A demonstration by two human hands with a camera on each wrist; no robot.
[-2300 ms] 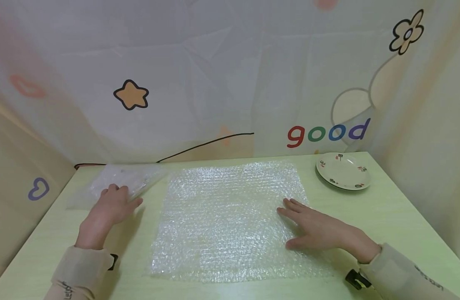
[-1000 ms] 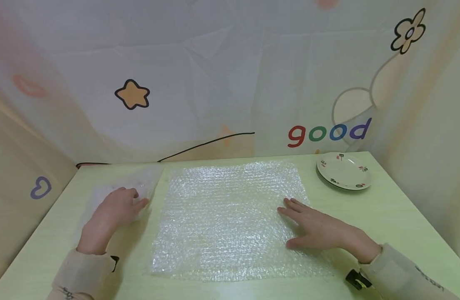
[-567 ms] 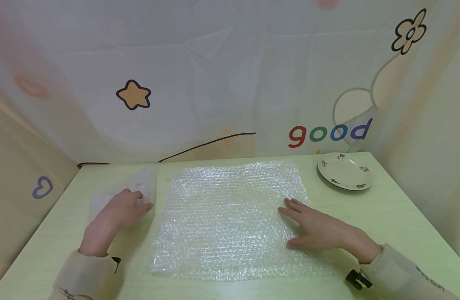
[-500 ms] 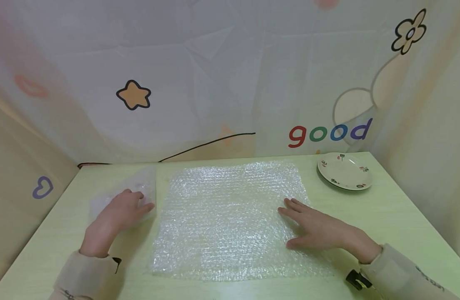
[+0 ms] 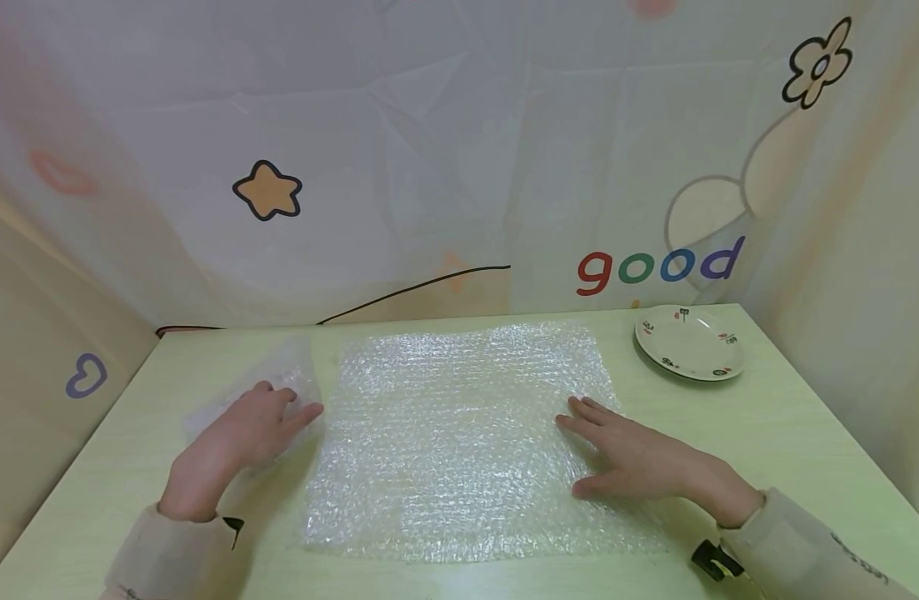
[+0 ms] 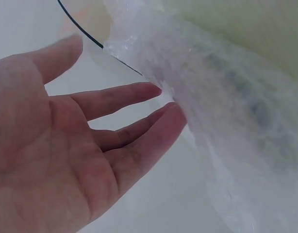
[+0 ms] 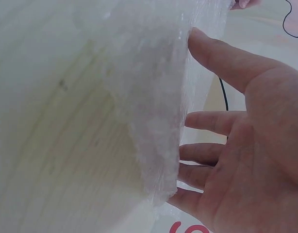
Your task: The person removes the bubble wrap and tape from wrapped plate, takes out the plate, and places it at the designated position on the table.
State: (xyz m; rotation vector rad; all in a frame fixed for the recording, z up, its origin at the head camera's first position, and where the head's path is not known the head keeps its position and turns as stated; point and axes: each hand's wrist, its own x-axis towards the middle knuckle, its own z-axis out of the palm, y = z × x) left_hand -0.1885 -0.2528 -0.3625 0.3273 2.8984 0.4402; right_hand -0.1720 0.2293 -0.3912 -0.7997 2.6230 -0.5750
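A clear sheet of bubble wrap [image 5: 459, 442] lies flat across the middle of the table. My right hand [image 5: 639, 454] rests on its right side, fingers spread and straight; the right wrist view shows those fingertips [image 7: 190, 201] touching the sheet. At the left lies a translucent plastic packet [image 5: 294, 362], partly hidden under my left hand [image 5: 242, 433]. In the left wrist view, blurred dark patches show through the packet [image 6: 226, 111]. My left fingertips [image 6: 175, 114] press on it, fingers fairly straight and thumb held apart.
A white plate [image 5: 687, 342] with small printed pictures sits at the back right of the pale green table [image 5: 789, 467]; a second rim seems to show beneath it. A printed curtain [image 5: 444, 167] hangs behind the table and along both sides.
My left hand has moved right and slightly nearer, turning the packet clockwise and bringing it closer to the bubble wrap. My right hand and the sheet have stayed in place.
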